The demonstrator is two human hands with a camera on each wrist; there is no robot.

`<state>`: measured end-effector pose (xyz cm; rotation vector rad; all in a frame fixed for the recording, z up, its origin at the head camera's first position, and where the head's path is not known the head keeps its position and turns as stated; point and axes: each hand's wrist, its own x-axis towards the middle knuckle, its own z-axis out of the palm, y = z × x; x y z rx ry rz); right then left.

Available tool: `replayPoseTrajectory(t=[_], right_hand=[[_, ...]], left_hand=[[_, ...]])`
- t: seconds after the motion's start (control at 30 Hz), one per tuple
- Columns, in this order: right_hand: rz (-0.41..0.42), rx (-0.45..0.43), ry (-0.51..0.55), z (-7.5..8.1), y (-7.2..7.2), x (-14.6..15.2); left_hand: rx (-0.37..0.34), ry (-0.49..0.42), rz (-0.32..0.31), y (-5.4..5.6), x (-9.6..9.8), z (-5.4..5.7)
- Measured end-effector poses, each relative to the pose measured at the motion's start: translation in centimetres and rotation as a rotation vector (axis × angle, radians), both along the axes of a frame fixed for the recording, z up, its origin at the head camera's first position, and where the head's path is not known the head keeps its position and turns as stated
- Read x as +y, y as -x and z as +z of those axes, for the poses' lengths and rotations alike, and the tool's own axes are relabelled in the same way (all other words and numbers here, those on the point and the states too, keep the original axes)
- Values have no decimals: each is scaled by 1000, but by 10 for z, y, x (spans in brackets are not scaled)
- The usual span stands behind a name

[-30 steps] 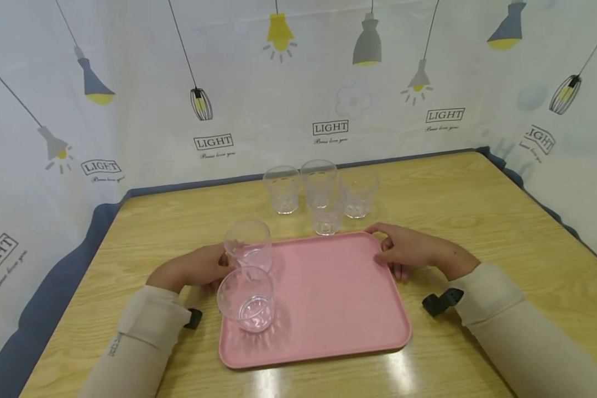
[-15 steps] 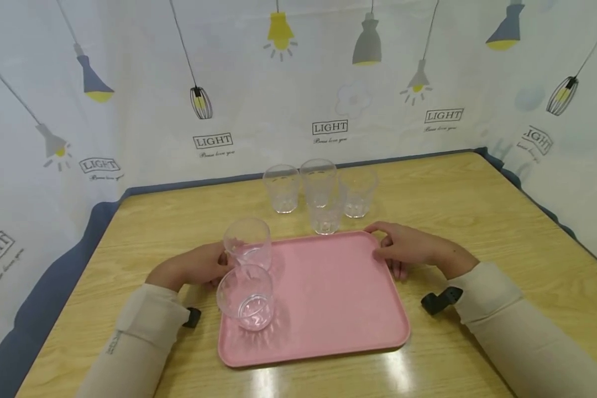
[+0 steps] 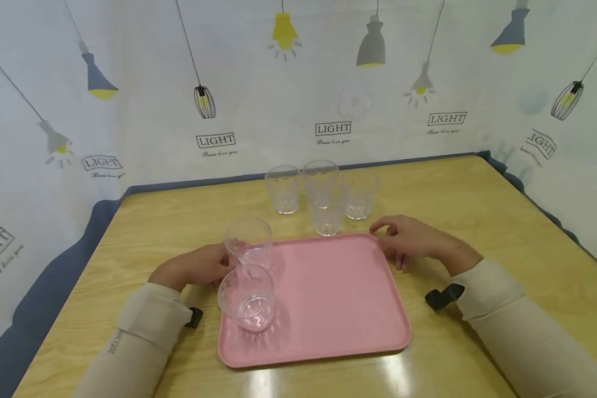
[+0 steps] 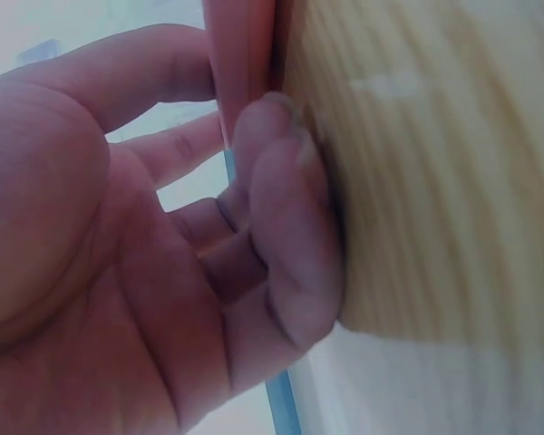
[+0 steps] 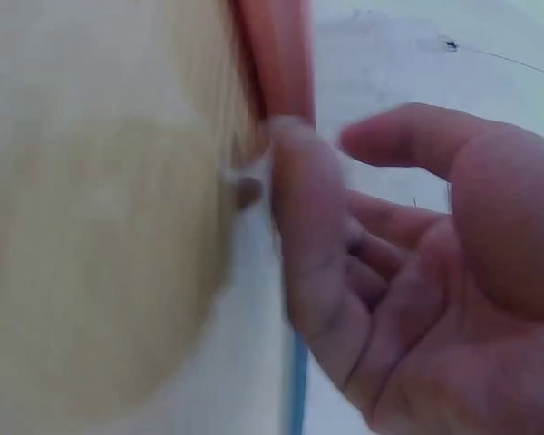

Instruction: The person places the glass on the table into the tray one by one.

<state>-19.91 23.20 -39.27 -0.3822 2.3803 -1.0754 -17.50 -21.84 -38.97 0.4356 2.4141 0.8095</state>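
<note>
A pink tray (image 3: pixel 335 298) lies on the table in the head view. Two clear plastic cups stand on its left side, a far cup (image 3: pixel 251 249) and a near cup (image 3: pixel 251 304). My left hand (image 3: pixel 204 265) grips the tray's left edge, partly hidden behind the cups. In the left wrist view its thumb touches the pink rim (image 4: pixel 240 54), and the other fingers curl low against the wood. At the tray's far right corner is my right hand (image 3: pixel 413 240), fingers loosely bent. In the right wrist view, a gap shows between its thumb (image 5: pixel 390 140) and the rim (image 5: pixel 286 54).
Several clear cups stand in a cluster beyond the tray, among them a left one (image 3: pixel 284 193) and a front one (image 3: pixel 326 218) close to the tray's far edge. A white curtain (image 3: pixel 258 99) printed with lamps hangs behind the wooden table (image 3: pixel 438 188).
My right hand has lifted and shifted slightly away from the tray's right edge, its thumb coming off the rim. The left hand, tray and cups have stayed put.
</note>
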Motion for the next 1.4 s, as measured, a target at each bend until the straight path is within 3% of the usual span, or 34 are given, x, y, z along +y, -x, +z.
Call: replayPoseTrajectory(t=[0.2,0.4,0.63,0.87,1.0,1.4], right_hand=[[-162,177,-7,15,11,9],[-222,284,4,25,29,2],[-248,266,95,18,39,-17],[-257,294,90,16,44,-28],[-269,284,90,17,45,-30],[-276,277,90,11,48,-29]], left_hand=[[7,4,-20,-4,3,-2],[22,6,-12,-4,5,1],[10,-1,-9,-3,3,-5],[42,11,-14,0,-1,-3],[21,-5,-6,0,-1,-1],[53,9,-11,1,-2,-4]])
